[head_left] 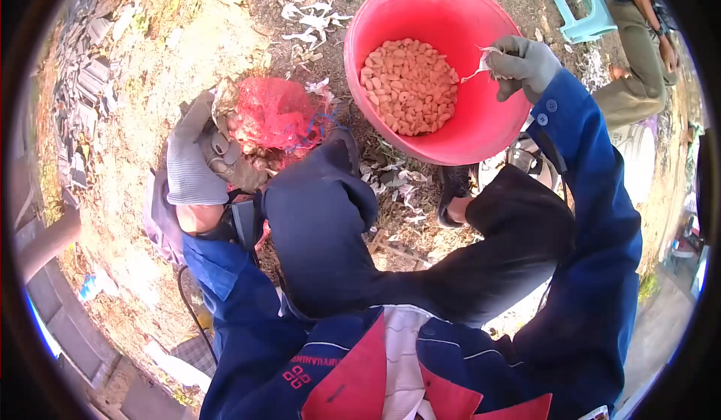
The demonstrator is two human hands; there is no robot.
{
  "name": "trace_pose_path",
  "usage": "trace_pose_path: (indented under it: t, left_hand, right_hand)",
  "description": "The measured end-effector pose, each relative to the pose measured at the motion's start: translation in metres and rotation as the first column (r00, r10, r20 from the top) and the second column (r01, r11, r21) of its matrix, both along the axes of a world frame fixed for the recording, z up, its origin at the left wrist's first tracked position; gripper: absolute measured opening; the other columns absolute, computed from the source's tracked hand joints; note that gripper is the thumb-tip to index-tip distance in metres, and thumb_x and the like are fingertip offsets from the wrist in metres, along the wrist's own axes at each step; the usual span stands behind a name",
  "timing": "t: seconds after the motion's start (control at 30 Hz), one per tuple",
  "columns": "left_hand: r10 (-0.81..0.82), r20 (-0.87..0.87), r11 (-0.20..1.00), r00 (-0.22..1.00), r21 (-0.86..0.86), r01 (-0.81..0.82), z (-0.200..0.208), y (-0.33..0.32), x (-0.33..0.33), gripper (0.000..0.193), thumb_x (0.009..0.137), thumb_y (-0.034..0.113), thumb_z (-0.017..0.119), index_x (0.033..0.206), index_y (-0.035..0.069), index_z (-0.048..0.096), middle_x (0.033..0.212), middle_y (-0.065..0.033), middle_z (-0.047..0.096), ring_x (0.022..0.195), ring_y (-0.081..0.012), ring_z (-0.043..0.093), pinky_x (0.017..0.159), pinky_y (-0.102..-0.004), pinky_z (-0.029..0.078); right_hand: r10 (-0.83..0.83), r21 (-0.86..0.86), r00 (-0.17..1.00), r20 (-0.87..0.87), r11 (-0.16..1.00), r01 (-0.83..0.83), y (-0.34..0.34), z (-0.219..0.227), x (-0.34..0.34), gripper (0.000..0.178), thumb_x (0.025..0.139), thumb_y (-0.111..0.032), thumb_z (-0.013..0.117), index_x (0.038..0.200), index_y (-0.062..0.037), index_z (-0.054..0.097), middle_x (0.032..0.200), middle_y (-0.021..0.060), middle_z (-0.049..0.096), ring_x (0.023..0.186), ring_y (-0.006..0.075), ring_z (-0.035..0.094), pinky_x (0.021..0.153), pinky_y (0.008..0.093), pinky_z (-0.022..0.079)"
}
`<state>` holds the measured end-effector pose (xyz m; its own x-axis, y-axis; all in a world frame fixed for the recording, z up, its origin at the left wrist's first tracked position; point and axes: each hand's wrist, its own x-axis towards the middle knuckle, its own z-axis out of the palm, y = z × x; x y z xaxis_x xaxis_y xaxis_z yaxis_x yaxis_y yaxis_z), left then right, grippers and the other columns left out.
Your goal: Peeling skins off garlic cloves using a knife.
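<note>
A red tub (488, 25) stands in front of me, with a heap of peeled-apart garlic cloves (409, 86) on its bottom. Over the tub's right rim, my right hand (523, 68), in a grey glove, is closed in a pinch on a piece of dry garlic skin (481, 65), whose pale strands dangle. On the left, my left hand (206, 146), also gloved and soiled at the fingers, curls beside a red mesh bag (274, 112). What those fingers hold is hidden. Whitish bulbs (259, 157) partly show under the mesh.
Dry garlic skins (312, 22) litter the ground behind the tub and between my feet. At the upper right stands a light-blue plastic stool (577, 7), beside another person's leg in khaki trousers (635, 86). Broken dark tiles (90, 74) lie at the far left.
</note>
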<state>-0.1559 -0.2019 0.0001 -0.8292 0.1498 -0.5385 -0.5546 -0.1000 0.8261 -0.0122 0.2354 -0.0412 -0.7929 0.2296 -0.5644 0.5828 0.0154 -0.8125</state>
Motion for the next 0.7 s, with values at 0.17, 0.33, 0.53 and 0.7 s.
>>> trace_pose_path:
  t: [0.17, 0.33, 0.53, 0.7]
  left_hand:
    - [0.013, -0.128, 1.000, 0.992, 0.010, -0.012, 0.011, 0.007, 0.007, 0.024, 0.099, 0.019, 0.059, 0.115, 0.002, 0.064, 0.088, -0.0052, 0.070, 0.060, -0.0112, 0.059, 0.048, -0.0238, 0.044]
    - [-0.085, -0.197, 0.992, 0.977, 0.073, 0.101, 0.032, 0.011, 0.016, 0.026, 0.100, 0.017, 0.056, 0.118, -0.001, 0.063, 0.093, -0.0076, 0.069, 0.062, -0.0108, 0.059, 0.049, -0.0248, 0.046]
    - [-0.076, -0.338, 0.997, 0.938, -0.048, 0.063, 0.085, 0.051, 0.032, 0.031, 0.099, 0.021, 0.058, 0.121, -0.001, 0.061, 0.084, -0.0081, 0.069, 0.056, -0.0107, 0.057, 0.046, -0.0232, 0.045]
    - [-0.276, -0.391, 0.940, 0.878, 0.081, 0.331, 0.112, 0.070, 0.052, 0.033, 0.101, 0.024, 0.056, 0.122, -0.001, 0.061, 0.082, -0.0077, 0.068, 0.049, -0.0094, 0.054, 0.042, -0.0204, 0.041]
  right_hand:
    - [-0.117, 0.036, 0.992, -0.054, 0.992, 0.119, 0.013, 0.026, 0.046, 0.021, 0.088, -0.017, 0.074, 0.101, -0.0007, 0.068, 0.079, 0.0037, 0.062, 0.054, 0.0138, 0.062, 0.052, 0.0299, 0.055]
    - [-0.200, 0.080, 0.968, -0.152, 0.974, 0.213, 0.072, 0.018, 0.094, 0.027, 0.091, -0.023, 0.073, 0.105, -0.0009, 0.067, 0.080, 0.0015, 0.062, 0.059, 0.0124, 0.062, 0.055, 0.0275, 0.054]
    - [-0.152, 0.828, 0.987, -0.051, 0.546, 0.127, 0.125, -0.022, 0.111, 0.066, 0.088, -0.043, 0.073, 0.140, -0.0065, 0.056, 0.120, 0.0144, 0.071, 0.106, 0.0229, 0.067, 0.096, 0.0334, 0.050]
    - [-0.183, 0.550, 0.959, -0.217, 0.788, 0.275, 0.089, 0.024, 0.108, 0.057, 0.092, -0.044, 0.068, 0.134, -0.0062, 0.062, 0.110, 0.0058, 0.070, 0.097, 0.0151, 0.067, 0.083, 0.0320, 0.055]
